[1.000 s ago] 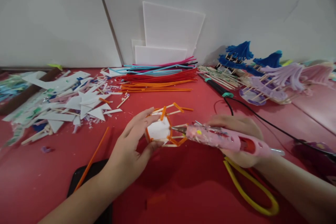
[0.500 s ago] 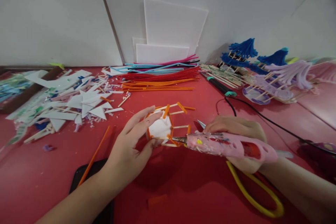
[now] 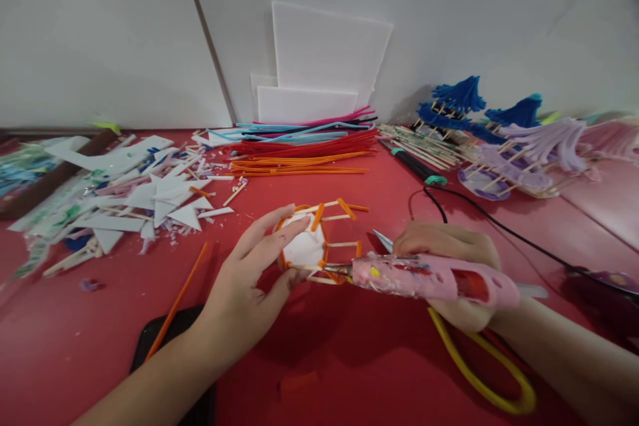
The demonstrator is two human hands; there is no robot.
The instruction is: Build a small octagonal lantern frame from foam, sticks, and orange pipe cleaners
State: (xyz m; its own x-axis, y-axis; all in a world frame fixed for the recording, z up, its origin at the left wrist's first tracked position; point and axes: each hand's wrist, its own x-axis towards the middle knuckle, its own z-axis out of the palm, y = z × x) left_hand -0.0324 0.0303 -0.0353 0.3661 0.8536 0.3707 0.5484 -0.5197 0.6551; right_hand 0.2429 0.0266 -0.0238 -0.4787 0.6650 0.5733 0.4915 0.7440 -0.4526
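Note:
My left hand (image 3: pixel 249 279) grips a small frame (image 3: pixel 319 239) of wooden sticks and orange pipe cleaner with a white foam panel, held just above the red table (image 3: pixel 349 359). My right hand (image 3: pixel 449 259) is wrapped round a pink glue gun (image 3: pixel 429 277). The gun's metal nozzle touches the lower right corner of the frame. A loose orange pipe cleaner (image 3: pixel 174 303) lies beside my left forearm.
Bundled coloured pipe cleaners (image 3: pixel 304 146) and white foam sheets (image 3: pixel 319 66) lie at the back wall. White foam offcuts (image 3: pixel 134 193) litter the left. Blue and lilac stick models (image 3: pixel 499 140) stand at the right. A black cable (image 3: pixel 499 226), yellow-handled scissors (image 3: pixel 479 373) and a black phone (image 3: pixel 170 339) are near.
The glue gun's nozzle has slid from the frame's right side down to its lower corner. My left hand has kept its hold, turning the frame slightly.

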